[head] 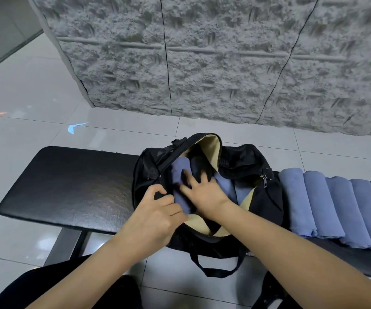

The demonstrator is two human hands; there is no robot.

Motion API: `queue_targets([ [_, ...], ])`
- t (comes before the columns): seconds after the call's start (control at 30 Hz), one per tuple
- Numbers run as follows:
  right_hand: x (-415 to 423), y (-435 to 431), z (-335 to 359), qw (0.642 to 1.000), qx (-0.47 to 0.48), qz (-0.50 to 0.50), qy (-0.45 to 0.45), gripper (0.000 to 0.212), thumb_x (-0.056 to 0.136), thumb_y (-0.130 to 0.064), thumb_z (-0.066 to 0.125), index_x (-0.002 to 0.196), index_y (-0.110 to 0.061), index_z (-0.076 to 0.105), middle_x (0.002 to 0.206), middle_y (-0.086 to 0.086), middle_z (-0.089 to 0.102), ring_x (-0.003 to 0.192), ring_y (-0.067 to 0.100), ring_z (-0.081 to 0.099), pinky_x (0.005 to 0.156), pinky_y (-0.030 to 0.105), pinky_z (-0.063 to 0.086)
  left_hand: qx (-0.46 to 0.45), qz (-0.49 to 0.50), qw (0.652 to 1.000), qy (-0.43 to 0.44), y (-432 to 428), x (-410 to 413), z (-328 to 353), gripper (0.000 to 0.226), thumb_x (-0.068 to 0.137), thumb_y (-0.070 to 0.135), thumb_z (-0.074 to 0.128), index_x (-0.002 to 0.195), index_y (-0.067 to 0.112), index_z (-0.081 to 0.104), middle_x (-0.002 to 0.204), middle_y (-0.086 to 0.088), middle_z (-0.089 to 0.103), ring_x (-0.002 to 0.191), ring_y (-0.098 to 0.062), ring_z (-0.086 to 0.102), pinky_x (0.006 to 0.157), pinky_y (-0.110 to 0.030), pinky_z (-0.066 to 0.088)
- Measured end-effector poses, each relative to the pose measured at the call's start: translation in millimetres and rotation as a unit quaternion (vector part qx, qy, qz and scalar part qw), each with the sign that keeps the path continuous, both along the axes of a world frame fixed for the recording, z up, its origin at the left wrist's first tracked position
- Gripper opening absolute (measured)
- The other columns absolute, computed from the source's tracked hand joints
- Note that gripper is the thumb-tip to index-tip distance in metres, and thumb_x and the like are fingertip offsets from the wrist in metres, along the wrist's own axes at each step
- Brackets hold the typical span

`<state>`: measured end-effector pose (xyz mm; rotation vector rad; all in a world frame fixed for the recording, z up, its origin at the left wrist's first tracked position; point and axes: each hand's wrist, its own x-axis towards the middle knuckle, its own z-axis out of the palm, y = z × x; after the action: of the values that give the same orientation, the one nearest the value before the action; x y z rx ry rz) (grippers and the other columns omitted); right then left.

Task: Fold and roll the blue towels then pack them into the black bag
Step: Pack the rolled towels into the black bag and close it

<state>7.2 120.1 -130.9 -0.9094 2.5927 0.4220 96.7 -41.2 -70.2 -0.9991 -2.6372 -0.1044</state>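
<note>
The black bag [244,159] lies open on the black bench [68,186], showing its beige lining. Rolled blue towels [179,172] lie inside it. My right hand [202,192] presses down on them with spread, straight fingers. My left hand [155,212] grips the near left edge of the bag opening with curled fingers. Several more rolled blue towels [336,204] lie side by side on the bench to the right of the bag.
A rough grey stone-textured wall [202,59] stands behind the bench. Glossy white floor tiles [24,97] lie all around. The bag's carry strap [215,268] hangs over the near edge of the bench, above my dark-clothed knees.
</note>
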Motion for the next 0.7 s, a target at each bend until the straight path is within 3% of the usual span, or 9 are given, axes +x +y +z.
queue_targets([
  [0.1, -6.4, -5.4, 0.8, 0.998, -0.016, -0.053, -0.005, 0.089, 0.086, -0.044, 0.059, 0.149, -0.033, -0.002, 0.158, 0.011, -0.006, 0.135, 0.053, 0.011, 0.103, 0.061, 0.028, 0.005, 0.003, 1.0, -0.004, -2.5, 0.1, 0.8, 0.027, 0.081, 0.004, 0.052, 0.079, 0.024, 0.071, 0.067, 0.012, 0.06, 0.062, -0.014, 0.047, 0.087, -0.034, 0.036],
  [0.2, 11.0, 5.0, 1.3, 1.0, 0.002, -0.007, -0.002, 0.089, 0.089, -0.029, 0.055, 0.149, -0.032, -0.011, 0.158, 0.009, -0.012, 0.136, 0.055, 0.003, 0.106, 0.061, 0.023, 0.012, 0.004, 1.0, -0.016, -5.1, 1.8, -0.2, 0.027, 0.076, 0.003, 0.058, 0.085, 0.026, 0.071, 0.068, 0.012, 0.06, 0.063, -0.014, 0.046, 0.088, -0.034, 0.037],
  [0.27, 16.4, 13.6, 3.2, 1.0, 0.018, 0.018, 0.004, 0.092, 0.089, -0.026, 0.057, 0.149, -0.033, -0.013, 0.158, 0.008, -0.012, 0.135, 0.055, 0.008, 0.102, 0.055, 0.029, 0.011, 0.008, 1.0, -0.015, -3.2, 1.3, -1.9, 0.027, 0.076, 0.003, 0.058, 0.085, 0.025, 0.071, 0.068, 0.012, 0.06, 0.063, -0.014, 0.047, 0.089, -0.034, 0.037],
  [0.37, 1.9, 17.8, 7.0, 0.998, -0.005, -0.046, 0.034, 0.087, 0.088, -0.032, 0.06, 0.15, -0.023, 0.0, 0.157, 0.013, 0.004, 0.129, 0.045, 0.032, 0.094, 0.044, 0.04, -0.001, 0.009, 1.0, -0.025, 1.3, 2.0, -1.8, 0.026, 0.074, 0.003, 0.057, 0.08, 0.024, 0.071, 0.066, 0.012, 0.059, 0.063, -0.015, 0.048, 0.089, -0.036, 0.037],
  [0.5, 10.7, 7.6, 16.0, 0.997, 0.015, -0.079, -0.01, 0.074, 0.091, -0.034, 0.055, 0.149, -0.021, 0.011, 0.156, 0.013, 0.006, 0.131, 0.048, 0.026, 0.098, 0.049, 0.034, -0.013, 0.021, 0.999, -0.031, -3.7, 1.9, 1.2, 0.027, 0.075, 0.005, 0.053, 0.083, 0.025, 0.069, 0.065, 0.012, 0.056, 0.063, -0.015, 0.047, 0.092, -0.04, 0.037],
  [0.6, 30.8, 21.7, 34.8, 0.994, -0.02, -0.1, -0.036, 0.048, 0.092, -0.033, 0.049, 0.135, -0.014, 0.036, 0.141, 0.012, 0.035, 0.122, 0.038, 0.041, 0.094, 0.043, 0.036, -0.011, 0.027, 0.999, -0.039, -8.5, 5.1, 1.0, 0.025, 0.075, 0.007, 0.053, 0.084, 0.025, 0.067, 0.063, 0.011, 0.052, 0.062, -0.016, 0.047, 0.094, -0.042, 0.037],
  [0.7, 25.2, 48.8, 52.9, 0.99, -0.005, -0.13, -0.059, 0.05, 0.095, -0.033, 0.043, 0.141, -0.02, 0.029, 0.142, 0.009, 0.037, 0.125, 0.038, 0.039, 0.099, 0.044, 0.034, -0.02, 0.04, 0.998, -0.039, -8.2, 5.9, -0.4, 0.023, 0.077, 0.009, 0.051, 0.08, 0.024, 0.068, 0.063, 0.012, 0.052, 0.063, -0.015, 0.048, 0.095, -0.041, 0.036],
])
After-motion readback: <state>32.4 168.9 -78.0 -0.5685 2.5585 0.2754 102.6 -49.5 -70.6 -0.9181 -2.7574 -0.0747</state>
